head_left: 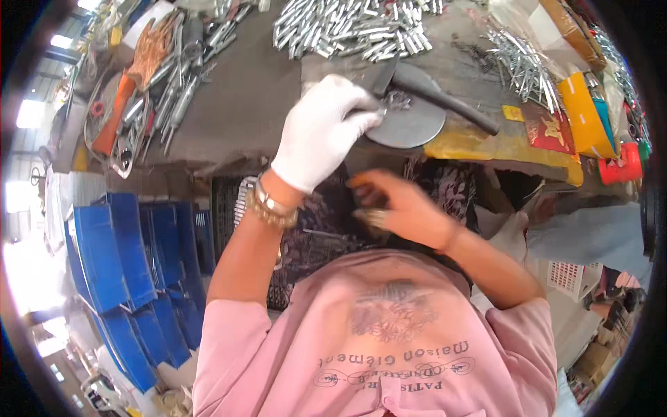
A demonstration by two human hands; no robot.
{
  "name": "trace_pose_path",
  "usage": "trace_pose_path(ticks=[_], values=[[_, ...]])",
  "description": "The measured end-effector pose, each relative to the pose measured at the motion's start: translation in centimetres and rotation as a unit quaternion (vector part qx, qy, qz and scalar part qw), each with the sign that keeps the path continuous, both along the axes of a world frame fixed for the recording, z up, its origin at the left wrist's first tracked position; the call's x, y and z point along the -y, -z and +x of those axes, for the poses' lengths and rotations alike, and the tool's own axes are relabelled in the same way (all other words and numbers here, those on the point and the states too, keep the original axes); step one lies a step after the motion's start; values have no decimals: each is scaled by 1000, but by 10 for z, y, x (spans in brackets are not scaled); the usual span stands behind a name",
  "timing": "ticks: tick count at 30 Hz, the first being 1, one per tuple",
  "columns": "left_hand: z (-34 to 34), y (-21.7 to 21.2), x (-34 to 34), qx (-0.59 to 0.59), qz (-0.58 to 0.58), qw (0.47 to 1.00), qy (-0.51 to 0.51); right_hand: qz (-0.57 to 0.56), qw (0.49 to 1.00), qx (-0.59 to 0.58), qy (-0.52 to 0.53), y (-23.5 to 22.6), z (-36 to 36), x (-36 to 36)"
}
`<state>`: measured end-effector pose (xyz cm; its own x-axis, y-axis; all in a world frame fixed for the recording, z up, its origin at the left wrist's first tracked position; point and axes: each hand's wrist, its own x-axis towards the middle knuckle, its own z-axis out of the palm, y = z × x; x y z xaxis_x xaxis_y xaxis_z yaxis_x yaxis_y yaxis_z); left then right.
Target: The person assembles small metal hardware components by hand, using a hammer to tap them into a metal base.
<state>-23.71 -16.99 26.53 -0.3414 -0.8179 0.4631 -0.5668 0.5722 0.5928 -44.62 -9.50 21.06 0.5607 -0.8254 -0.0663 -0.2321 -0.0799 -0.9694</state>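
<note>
My left hand, in a white glove, pinches thumb and forefinger together over the left part of a round grey metal plate. Whatever lies between those fingertips is too small to make out. On the plate rests a little heap of small metal pieces. A hammer with a dark handle lies across the plate's far side, its head just beyond my gloved fingers. My bare right hand is over my lap, below the bench edge, smeared by motion. Its fingers look bent, and something yellowish shows by them.
Many silver metal rods are piled at the back of the bench. Thinner metal pins lie at the right, near a yellow box. Pliers and an orange-handled tool lie at the left. Blue bins stand lower left.
</note>
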Motion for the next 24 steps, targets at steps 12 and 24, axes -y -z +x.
trace_pose_path(ticks=[12, 24], values=[[1, 8, 1, -39, 13, 999, -19, -68, 996, -59, -19, 102, 30, -55], [-5, -4, -9, -6, -1, 1000, -16, -377, 874, -214, 218, -111, -84, 11]])
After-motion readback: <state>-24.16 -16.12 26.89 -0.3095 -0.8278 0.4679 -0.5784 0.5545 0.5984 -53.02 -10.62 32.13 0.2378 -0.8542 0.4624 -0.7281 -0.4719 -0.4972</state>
